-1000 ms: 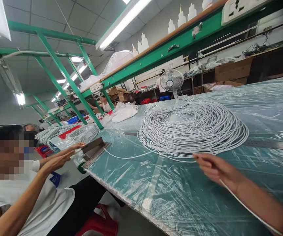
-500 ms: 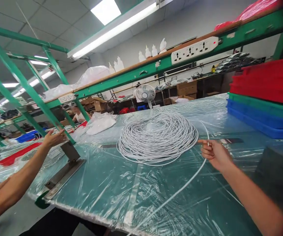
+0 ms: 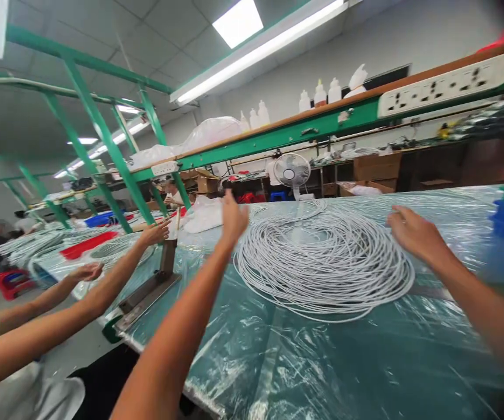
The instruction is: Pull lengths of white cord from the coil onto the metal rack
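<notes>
Cable coil (image 3: 319, 274) lies flat on the plastic-covered worktop (image 3: 343, 361), between my two hands, its opening facing up and its longer spread running left to right in my view. My left hand (image 3: 235, 219) is by the coil's left rim, fingers partly folded, tips pointing away from me; I cannot tell whether it touches or grips a strand. My right hand (image 3: 413, 229) is near the far right rim, fingers curled and blurred; whether they pinch anything, I cannot tell. Both forearms slant forward and inward. A co-worker's hand (image 3: 156, 233) is near a metal bracket (image 3: 167, 259) to the left.
</notes>
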`<state>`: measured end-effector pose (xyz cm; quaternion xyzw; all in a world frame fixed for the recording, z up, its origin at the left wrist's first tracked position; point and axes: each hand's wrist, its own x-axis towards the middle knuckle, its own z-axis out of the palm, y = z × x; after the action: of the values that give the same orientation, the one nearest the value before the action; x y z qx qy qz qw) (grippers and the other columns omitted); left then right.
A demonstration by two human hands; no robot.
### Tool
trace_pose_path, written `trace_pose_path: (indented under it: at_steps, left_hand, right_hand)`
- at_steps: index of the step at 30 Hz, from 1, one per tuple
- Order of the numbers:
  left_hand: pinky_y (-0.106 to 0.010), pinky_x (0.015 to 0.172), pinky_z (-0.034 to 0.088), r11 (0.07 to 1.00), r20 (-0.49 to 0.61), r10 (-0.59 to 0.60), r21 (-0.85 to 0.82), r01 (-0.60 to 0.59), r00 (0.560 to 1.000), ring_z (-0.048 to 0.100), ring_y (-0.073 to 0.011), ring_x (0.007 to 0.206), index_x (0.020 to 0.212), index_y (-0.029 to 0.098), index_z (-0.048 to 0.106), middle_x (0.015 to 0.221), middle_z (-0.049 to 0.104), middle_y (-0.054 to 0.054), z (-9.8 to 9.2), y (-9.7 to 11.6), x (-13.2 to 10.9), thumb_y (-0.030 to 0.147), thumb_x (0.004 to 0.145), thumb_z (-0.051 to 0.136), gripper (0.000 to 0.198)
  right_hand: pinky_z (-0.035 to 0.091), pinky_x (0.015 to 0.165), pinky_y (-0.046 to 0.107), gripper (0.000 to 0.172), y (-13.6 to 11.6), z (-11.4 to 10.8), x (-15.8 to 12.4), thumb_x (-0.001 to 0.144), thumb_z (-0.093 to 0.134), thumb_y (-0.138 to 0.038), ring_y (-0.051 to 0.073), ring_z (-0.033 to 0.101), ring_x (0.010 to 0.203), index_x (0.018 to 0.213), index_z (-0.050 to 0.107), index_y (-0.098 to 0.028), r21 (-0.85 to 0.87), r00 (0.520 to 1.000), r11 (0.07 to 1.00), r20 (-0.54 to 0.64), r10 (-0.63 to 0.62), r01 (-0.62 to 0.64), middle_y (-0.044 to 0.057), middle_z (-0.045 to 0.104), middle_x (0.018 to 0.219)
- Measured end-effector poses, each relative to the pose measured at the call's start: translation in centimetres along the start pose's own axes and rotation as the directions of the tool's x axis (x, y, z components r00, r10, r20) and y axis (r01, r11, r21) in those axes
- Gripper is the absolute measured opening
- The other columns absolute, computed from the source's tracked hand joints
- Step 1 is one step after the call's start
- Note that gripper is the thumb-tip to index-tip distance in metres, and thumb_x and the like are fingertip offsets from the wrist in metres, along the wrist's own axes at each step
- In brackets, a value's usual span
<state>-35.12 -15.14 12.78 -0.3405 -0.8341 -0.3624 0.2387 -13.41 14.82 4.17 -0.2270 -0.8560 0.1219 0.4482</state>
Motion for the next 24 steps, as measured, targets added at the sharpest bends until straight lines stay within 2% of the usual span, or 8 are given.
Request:
trace_pose_path:
  at_steps: [2,4,6,9,12,16,19,24]
  left_hand:
    - [-0.031,0.119,0.02,0.98,0.078,0.19,0.041,-0.193,0.979,0.023,-0.0205,0.133,0.134,0.01,0.045,0.139,0.029,-0.011,1.8,1.0,-5.6,0.004,0.087,0.066,0.051]
    - [-0.042,0.116,0.025,0.821,0.273,0.519,0.107,-0.561,0.81,0.024,-0.0245,0.133,0.134,0.016,0.045,0.143,0.023,-0.01,2.6,0.9,-13.3,0.005,0.083,0.066,0.056]
    - [-0.044,0.112,0.031,0.777,0.434,0.537,0.078,-0.624,0.723,0.026,-0.025,0.131,0.132,0.019,0.045,0.143,0.022,-0.008,2.3,-0.4,-21.5,0.013,0.082,0.07,0.057]
    - [-0.04,0.109,0.04,0.874,0.525,0.378,0.07,-0.481,0.763,0.029,-0.025,0.129,0.134,0.022,0.041,0.141,0.027,-0.006,0.0,-4.0,-31.1,0.014,0.076,0.067,0.064]
    - [-0.038,0.1,0.048,0.925,0.426,0.278,0.122,-0.359,0.861,0.037,-0.0246,0.124,0.132,0.021,0.04,0.137,0.031,-0.009,-3.7,-7.9,-35.6,0.016,0.086,0.049,0.047]
    - [-0.041,0.099,0.047,0.925,0.111,0.122,0.349,-0.154,0.986,0.039,-0.0256,0.124,0.128,0.017,0.044,0.135,0.032,-0.012,-9.7,-9.5,-34.2,0.024,0.103,0.032,0.029]
    - [-0.047,0.107,0.036,0.839,-0.111,0.199,0.532,-0.111,0.974,0.034,-0.0283,0.128,0.133,0.013,0.043,0.137,0.03,-0.015,-13.3,-7.5,-29.4,0.03,0.105,0.033,0.034]
    - [-0.053,0.113,0.021,0.612,0.184,0.395,0.677,-0.408,0.9,0.014,-0.0331,0.136,0.142,0.008,0.034,0.145,0.014,-0.016,-12.4,-4.6,-21.5,0.027,0.096,0.051,0.053]
  right_hand:
    - [0.049,0.065,0.03,0.053,-1.3,2.2,-3.7,0.095,0.03,-0.041,0.022,0.069,0.08,0.125,0.057,-0.007,0.062,0.995,0.997,0.084,-0.046,0.041,0.02,0.069,0.101]
    - [0.052,0.067,0.029,0.045,-2.3,4.6,-8.7,0.093,0.037,-0.044,0.022,0.068,0.09,0.122,0.058,-0.017,0.161,0.973,0.981,0.182,-0.142,0.113,0.015,0.066,0.115]
    - [0.054,0.077,0.034,0.04,-2.8,6.9,-13.4,0.092,0.039,-0.041,0.024,0.065,0.1,0.119,0.059,-0.019,0.209,0.957,0.96,0.183,-0.226,0.186,0.013,0.063,0.118]
    - [0.052,0.087,0.04,0.035,-2.9,9.1,-18.3,0.092,0.039,-0.036,0.026,0.061,0.108,0.115,0.06,-0.019,0.204,0.935,0.934,0.141,-0.325,0.294,0.012,0.062,0.119]
    - [0.052,0.09,0.039,0.032,-3.2,9.7,-20.2,0.092,0.041,-0.035,0.024,0.061,0.109,0.113,0.061,-0.022,0.238,0.891,0.899,0.188,-0.413,0.367,0.01,0.06,0.122]
    - [0.052,0.09,0.036,0.03,-4.3,9.4,-20.8,0.092,0.04,-0.034,0.022,0.063,0.105,0.111,0.061,-0.023,0.33,0.873,0.877,0.227,-0.432,0.348,0.01,0.059,0.12]
    - [0.053,0.087,0.035,0.029,-4.7,9.7,-21.1,0.092,0.04,-0.033,0.022,0.064,0.103,0.108,0.062,-0.023,0.402,0.848,0.858,0.28,-0.449,0.321,0.01,0.059,0.118]
    - [0.052,0.089,0.037,0.028,-5.0,9.0,-21.1,0.093,0.038,-0.028,0.021,0.062,0.103,0.109,0.06,-0.022,0.451,0.848,0.865,0.35,-0.398,0.22,0.011,0.058,0.116]
